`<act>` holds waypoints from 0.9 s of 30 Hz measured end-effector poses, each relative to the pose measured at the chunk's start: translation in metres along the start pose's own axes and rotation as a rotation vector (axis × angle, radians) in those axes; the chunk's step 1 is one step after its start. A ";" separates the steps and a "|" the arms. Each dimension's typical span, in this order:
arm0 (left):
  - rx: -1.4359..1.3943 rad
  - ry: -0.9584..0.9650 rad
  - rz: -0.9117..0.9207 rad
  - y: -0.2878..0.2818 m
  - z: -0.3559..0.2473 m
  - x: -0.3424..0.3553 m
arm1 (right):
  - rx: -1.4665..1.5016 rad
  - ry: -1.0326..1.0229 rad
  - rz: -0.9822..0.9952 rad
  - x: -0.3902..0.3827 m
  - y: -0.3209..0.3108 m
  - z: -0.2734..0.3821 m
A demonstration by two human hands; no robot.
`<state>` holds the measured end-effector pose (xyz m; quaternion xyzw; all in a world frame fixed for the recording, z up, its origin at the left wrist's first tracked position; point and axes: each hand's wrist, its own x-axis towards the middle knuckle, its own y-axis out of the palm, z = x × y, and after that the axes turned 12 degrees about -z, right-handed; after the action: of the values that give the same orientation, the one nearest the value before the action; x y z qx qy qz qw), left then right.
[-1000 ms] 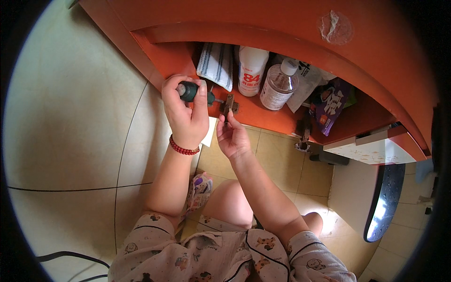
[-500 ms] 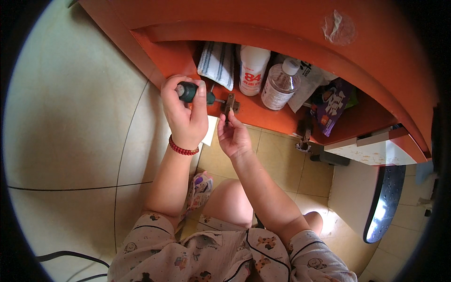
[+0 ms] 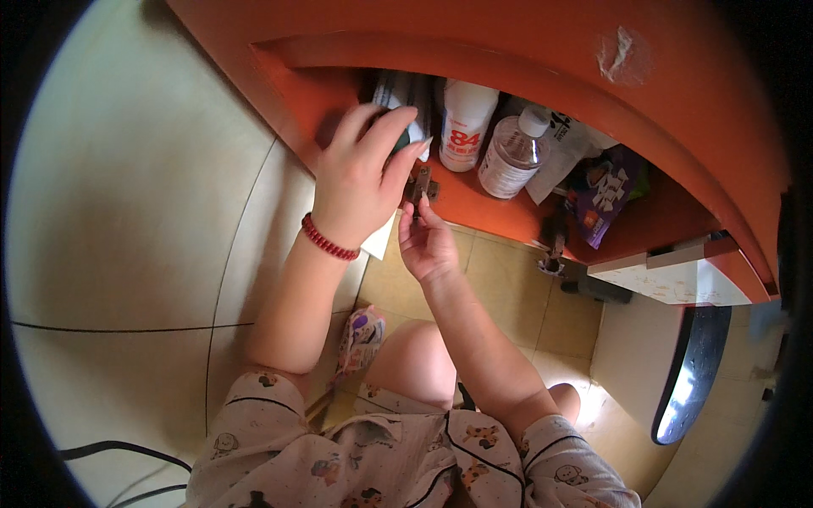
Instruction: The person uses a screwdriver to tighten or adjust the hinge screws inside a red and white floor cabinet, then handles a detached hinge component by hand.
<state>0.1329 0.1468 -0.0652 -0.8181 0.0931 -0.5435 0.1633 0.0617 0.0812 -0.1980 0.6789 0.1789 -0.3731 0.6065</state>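
Observation:
My left hand (image 3: 360, 173), with a red bead bracelet at its wrist, is curled over the dark green screwdriver (image 3: 401, 142); only a sliver of the tool shows, and its tip is hidden. Just beside it, a brown metal cabinet hinge (image 3: 423, 179) sits at the front edge of the orange-red cabinet's bottom board (image 3: 500, 216). The thumb and fingers of my right hand (image 3: 430, 244) are closed on the near end of this hinge.
Inside the cabinet stand a white bottle (image 3: 467, 123) and a clear bottle (image 3: 514, 157), with a striped cloth (image 3: 421, 106) to their left and a purple packet (image 3: 603, 195) to their right. Another hinge (image 3: 553, 250) juts from the edge. Black cables (image 3: 127, 446) lie at lower left.
My left hand has turned over the screwdriver and moved up and right, hiding most of the tool. The right hand stays at the hinge. The view has shifted slightly.

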 end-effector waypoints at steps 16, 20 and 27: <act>0.357 -0.074 0.427 0.002 -0.004 0.047 | -0.069 -0.088 -0.122 -0.010 0.011 -0.014; 0.244 0.011 0.507 0.000 -0.014 0.046 | -0.223 -0.249 -0.159 -0.005 0.008 -0.014; 0.397 -0.224 0.594 0.002 -0.016 0.058 | -0.304 -0.366 -0.198 -0.010 0.010 -0.016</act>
<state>0.1407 0.1228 -0.0106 -0.7623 0.2008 -0.3868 0.4785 0.0670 0.0970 -0.1840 0.4804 0.1858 -0.5160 0.6844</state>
